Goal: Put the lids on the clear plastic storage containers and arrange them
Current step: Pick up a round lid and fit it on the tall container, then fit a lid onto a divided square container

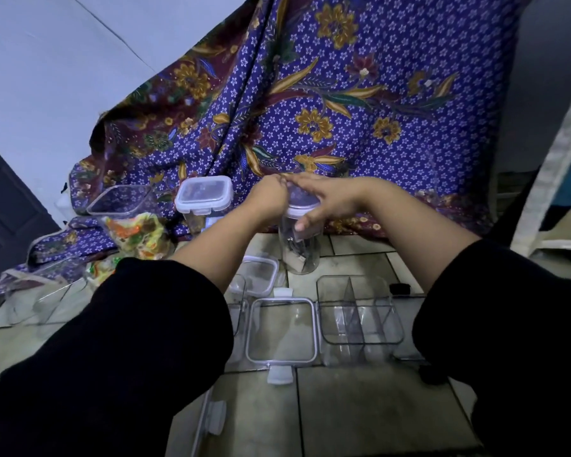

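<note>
A tall clear container [299, 255] with dark contents stands on the tiled floor at centre. Its white-rimmed lid [299, 211] sits on top under both hands. My left hand [271, 196] grips the lid's left side. My right hand [323, 199] lies flat over the lid, thumb down its front. Behind to the left stands another tall container with its lid on [205, 194]. An open lidless container [119, 201] is further left. A loose square lid [282, 329] lies near me, beside an open divided container [360, 311].
A purple floral cloth [343, 110] hangs behind and spreads over the floor. A bag of colourful snacks [136, 234] lies at left. A small lidded container [261, 273] and more clear containers [47, 301] sit on the tiles [376, 407]. My black sleeves fill the foreground.
</note>
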